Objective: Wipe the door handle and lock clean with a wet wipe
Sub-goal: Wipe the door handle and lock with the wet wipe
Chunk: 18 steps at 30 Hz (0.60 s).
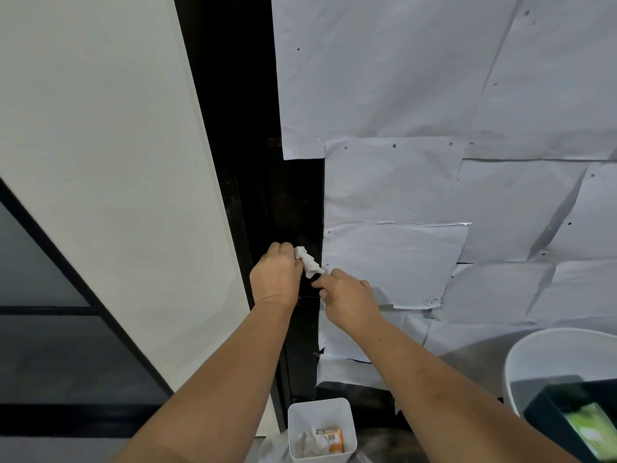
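- White crumpled wet wipe point(309, 262) is being gripped by left hand point(275, 279) against black door lock plate point(300, 212).
- Right hand point(347, 295) is curling beside it; whether it is gripping anything cannot be told.

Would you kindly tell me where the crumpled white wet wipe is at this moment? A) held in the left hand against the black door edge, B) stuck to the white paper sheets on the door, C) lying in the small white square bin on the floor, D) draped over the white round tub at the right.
A: the left hand grips the crumpled white wet wipe against the black door edge, beside the right hand.
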### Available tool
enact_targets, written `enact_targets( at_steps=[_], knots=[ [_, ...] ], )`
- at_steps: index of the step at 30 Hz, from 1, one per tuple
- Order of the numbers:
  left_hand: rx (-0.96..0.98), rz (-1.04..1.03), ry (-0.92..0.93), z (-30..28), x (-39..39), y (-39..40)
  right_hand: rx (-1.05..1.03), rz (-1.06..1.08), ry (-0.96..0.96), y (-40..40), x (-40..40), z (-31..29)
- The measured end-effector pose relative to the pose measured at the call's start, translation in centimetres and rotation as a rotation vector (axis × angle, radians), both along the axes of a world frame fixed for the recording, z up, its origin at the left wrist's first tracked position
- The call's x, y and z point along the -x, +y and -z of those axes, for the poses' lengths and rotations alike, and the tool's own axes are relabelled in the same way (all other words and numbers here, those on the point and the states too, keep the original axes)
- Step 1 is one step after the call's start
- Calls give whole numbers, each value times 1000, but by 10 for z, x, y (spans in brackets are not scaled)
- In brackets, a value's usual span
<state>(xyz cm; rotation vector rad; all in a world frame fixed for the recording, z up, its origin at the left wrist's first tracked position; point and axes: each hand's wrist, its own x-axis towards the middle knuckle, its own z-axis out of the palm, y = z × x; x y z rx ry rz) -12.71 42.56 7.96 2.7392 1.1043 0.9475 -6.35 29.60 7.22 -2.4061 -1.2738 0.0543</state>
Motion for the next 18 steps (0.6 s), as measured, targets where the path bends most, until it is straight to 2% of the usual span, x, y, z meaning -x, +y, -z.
enact_targets(
  at_steps=[3,10,18],
  knots=[
    [-35,12,-72,5,3,9,-8,-2,2,0,0,0],
    [-11,74,-83,6,6,10,-14,10,3,1,1,1],
    [-75,272,221,2,4,10,-5,26,-24,2,4,-1]
  ],
)
